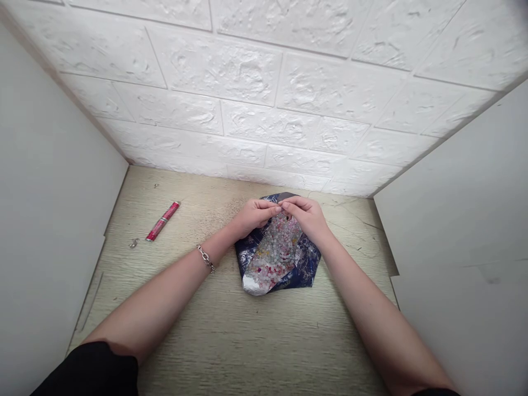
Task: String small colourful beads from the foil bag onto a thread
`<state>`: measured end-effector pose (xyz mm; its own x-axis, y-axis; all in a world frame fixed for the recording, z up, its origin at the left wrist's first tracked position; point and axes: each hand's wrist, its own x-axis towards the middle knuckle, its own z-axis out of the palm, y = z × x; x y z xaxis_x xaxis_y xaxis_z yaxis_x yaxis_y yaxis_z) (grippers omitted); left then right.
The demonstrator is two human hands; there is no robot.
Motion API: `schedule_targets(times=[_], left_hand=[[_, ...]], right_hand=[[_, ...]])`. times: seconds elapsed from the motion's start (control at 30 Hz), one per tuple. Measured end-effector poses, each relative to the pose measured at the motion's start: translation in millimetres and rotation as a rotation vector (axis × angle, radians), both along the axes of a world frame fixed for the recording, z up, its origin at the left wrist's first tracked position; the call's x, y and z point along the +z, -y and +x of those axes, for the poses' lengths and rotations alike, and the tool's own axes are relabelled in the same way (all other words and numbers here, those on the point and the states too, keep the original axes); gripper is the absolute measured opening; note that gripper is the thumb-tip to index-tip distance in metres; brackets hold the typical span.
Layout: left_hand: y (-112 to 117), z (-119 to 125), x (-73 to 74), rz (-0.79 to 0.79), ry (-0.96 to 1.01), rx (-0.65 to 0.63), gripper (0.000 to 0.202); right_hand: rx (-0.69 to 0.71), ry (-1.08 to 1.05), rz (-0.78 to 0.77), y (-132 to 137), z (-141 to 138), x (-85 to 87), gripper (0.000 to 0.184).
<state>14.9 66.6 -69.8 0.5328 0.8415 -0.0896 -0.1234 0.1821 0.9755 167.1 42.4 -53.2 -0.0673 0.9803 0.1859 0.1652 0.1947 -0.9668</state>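
Fingertips meet over beads

My left hand (256,216) and right hand (307,217) come together just over the far end of the beads (274,245). Fingers on both sides look drawn in to a pinch, thumbs nearly tip to tip. Can't tell if anything sits between them; too small to see.

Beads: mostly white and pink, a few yellow and dark red, in a long heap slanting toward me. Shiny, see-through film (256,286) at the near end. Heap lies on a blue wrap (307,269) with pale print, which sits on the table (231,341) in front of me, right of centre, near the wall (251,118). Wrap shows on both sides of the heap.

Chain bracelet (206,258) on my left wrist. Black sleeve (94,368) on the left arm.

Red tube (163,221) lies at a slant on the left, well apart from my hands. Small shiny bit (134,242) just beside its near end. Fine thread-like lines (358,223) on the right, beyond my right hand. Pale panels on both sides.
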Motion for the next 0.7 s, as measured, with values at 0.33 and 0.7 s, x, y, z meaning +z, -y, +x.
schedule_targets(times=[0.33,0.7], left_hand=[[-0.8,-0.6,1.8,-0.082,0.062,-0.047,0.028],[-1.1,-0.1,5.0,-0.108,0.081,-0.06,0.031]], right_hand=[[-0.029,-0.024,-0.033,0.9,-1.7,2.6,0.021],[-0.014,0.08,0.038,1.3,-1.8,0.6,0.018]])
